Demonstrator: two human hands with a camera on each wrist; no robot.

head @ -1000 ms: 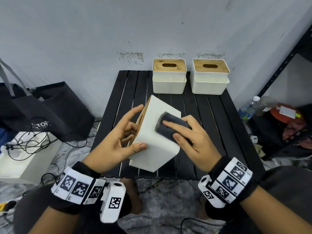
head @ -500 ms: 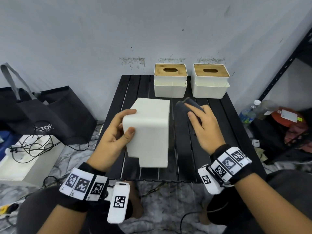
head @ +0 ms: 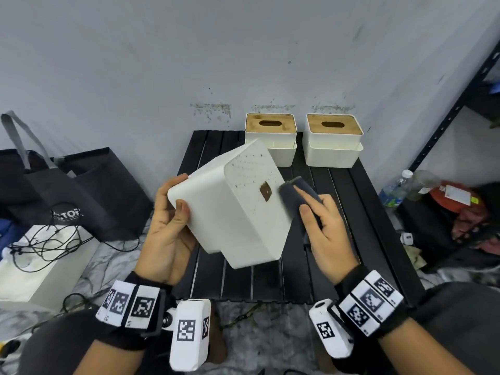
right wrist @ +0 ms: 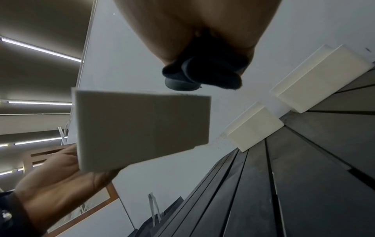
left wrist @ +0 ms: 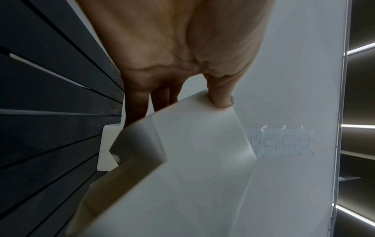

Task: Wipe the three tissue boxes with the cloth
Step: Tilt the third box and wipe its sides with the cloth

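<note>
A white tissue box point(head: 238, 207) is held tilted above the black slatted table point(head: 338, 266) by the left hand point(head: 165, 234), thumb curled over its near edge, while a folded dark cloth point(head: 295, 193) is pinched in the right hand point(head: 327, 231) just beside the box's dotted underside, two more tissue boxes point(head: 332, 147) standing at the table's far edge

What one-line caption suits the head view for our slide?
Left hand tilts a white tissue box above the black table; right hand brings the dark cloth alongside.
</note>
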